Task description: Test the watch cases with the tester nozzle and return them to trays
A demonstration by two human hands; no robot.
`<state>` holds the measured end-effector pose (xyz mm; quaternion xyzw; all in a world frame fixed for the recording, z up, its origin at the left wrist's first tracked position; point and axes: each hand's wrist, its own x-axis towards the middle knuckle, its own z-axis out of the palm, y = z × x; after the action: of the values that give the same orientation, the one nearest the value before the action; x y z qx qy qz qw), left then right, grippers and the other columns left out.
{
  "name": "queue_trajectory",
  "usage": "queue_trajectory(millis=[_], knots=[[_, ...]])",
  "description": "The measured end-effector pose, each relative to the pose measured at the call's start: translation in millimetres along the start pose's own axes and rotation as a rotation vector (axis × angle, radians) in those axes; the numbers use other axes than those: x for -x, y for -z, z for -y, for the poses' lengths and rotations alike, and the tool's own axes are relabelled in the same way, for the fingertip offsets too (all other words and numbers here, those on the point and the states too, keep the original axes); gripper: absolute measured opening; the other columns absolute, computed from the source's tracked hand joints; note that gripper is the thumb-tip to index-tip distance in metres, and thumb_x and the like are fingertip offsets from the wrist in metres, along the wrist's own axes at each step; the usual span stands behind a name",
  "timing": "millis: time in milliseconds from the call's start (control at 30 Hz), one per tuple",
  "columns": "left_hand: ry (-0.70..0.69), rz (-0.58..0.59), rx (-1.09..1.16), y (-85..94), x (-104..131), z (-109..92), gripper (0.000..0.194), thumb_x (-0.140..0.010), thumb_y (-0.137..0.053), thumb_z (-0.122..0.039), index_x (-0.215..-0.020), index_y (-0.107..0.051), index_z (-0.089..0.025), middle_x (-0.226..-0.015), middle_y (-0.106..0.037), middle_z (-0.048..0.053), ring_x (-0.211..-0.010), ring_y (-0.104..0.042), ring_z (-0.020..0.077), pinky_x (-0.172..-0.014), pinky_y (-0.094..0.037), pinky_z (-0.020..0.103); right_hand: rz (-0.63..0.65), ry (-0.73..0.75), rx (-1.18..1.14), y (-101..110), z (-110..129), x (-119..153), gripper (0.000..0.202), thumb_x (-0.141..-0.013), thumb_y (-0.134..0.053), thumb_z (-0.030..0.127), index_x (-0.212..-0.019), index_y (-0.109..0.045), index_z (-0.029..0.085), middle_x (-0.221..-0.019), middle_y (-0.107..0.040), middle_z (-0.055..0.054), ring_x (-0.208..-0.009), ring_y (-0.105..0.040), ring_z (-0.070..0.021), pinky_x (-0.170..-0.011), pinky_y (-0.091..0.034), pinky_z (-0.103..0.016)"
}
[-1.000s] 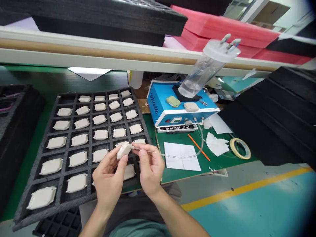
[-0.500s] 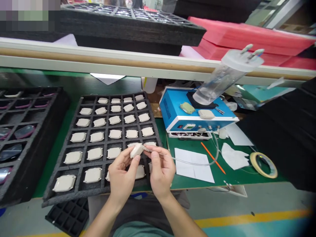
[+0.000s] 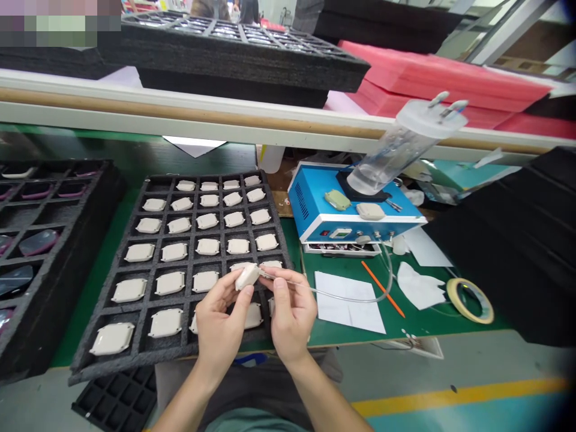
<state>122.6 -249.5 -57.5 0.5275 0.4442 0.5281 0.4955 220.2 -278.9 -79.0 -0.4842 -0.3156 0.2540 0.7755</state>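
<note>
Between the thumb and fingers of my left hand [image 3: 220, 324] is a small beige plastic housing [image 3: 247, 276], tilted, with rounded corners and small lugs. My right hand [image 3: 293, 321] pinches the end of a thin clear tube [image 3: 344, 298], whose tip is at the right edge of the housing. Whether the tip touches it or goes into it, I cannot tell. Under both hands lies a black foam tray [image 3: 144, 348] with many compartments, most of them holding similar beige housings [image 3: 165, 323]. My hands hide some of its lower right compartments.
The tube runs to a blue box-shaped machine [image 3: 310, 195] bearing a clear cylinder [image 3: 380, 159], a greenish housing [image 3: 337, 200] and a beige one. Right of the tray lie white paper [image 3: 348, 306], an orange stick [image 3: 382, 288] and a tape roll [image 3: 470, 300]. Another foam tray [image 3: 58, 288] stands left.
The whole view has shifted slightly. My hands keep the same hold on the housing and the tube, with hardly any movement between them.
</note>
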Motion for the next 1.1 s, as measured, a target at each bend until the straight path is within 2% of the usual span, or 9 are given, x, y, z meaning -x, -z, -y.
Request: queue_trajectory(millis=[233, 533, 900, 1100], knots=[[0.012, -0.011, -0.002, 0.2, -1.3, -0.1, 0.033, -0.085, -0.084, -0.033, -0.113, -0.08, -0.017, -0.114, -0.082, 0.012, -0.103, -0.081, 0.026, -0.093, -0.066, 0.031, 0.016, 0.028, -0.031, -1.8, 0.7, -2.8, 0.012, -0.105, -0.061, 0.029, -0.107, -0.071, 0.022, -0.107, -0.08, -0.006, -0.102, -0.08, -0.017, -0.09, -0.069, -0.032], [0.02, -0.021, -0.026, -0.9, -1.0, -1.4, 0.037, -0.084, -0.085, -0.04, -0.113, -0.079, -0.017, -0.115, -0.082, 0.014, -0.104, -0.081, 0.0301, -0.094, -0.067, 0.038, 0.01, 0.029, -0.023, -3.5, 2.4, -4.2, 0.014, -0.104, -0.062, 0.032, -0.105, -0.07, 0.021, -0.105, -0.081, -0.008, -0.101, -0.08, -0.019, -0.089, -0.069, -0.034], [0.0, -0.013, -0.025, -0.9, -1.3, -1.9, 0.034, -0.085, -0.085, -0.036, -0.113, -0.079, -0.018, -0.113, -0.083, 0.013, -0.102, -0.081, 0.0281, -0.093, -0.067, 0.035, 0.015, 0.042, -0.058, -3.2, 3.3, -5.1, 0.011, -0.105, -0.062, 0.028, -0.106, -0.072, 0.023, -0.106, -0.08, -0.005, -0.101, -0.08, -0.0167, -0.089, -0.069, -0.03], [-0.002, -0.017, -0.027, -1.3, -1.8, -3.0, 0.033, -0.085, -0.085, -0.035, -0.113, -0.08, -0.018, -0.113, -0.083, 0.012, -0.101, -0.082, 0.0279, -0.091, -0.068, 0.033, 0.012, 0.036, -0.038, -3.5, 3.7, -4.2, 0.013, -0.105, -0.062, 0.03, -0.105, -0.071, 0.021, -0.105, -0.08, -0.007, -0.1, -0.08, -0.0178, -0.089, -0.069, -0.032]])
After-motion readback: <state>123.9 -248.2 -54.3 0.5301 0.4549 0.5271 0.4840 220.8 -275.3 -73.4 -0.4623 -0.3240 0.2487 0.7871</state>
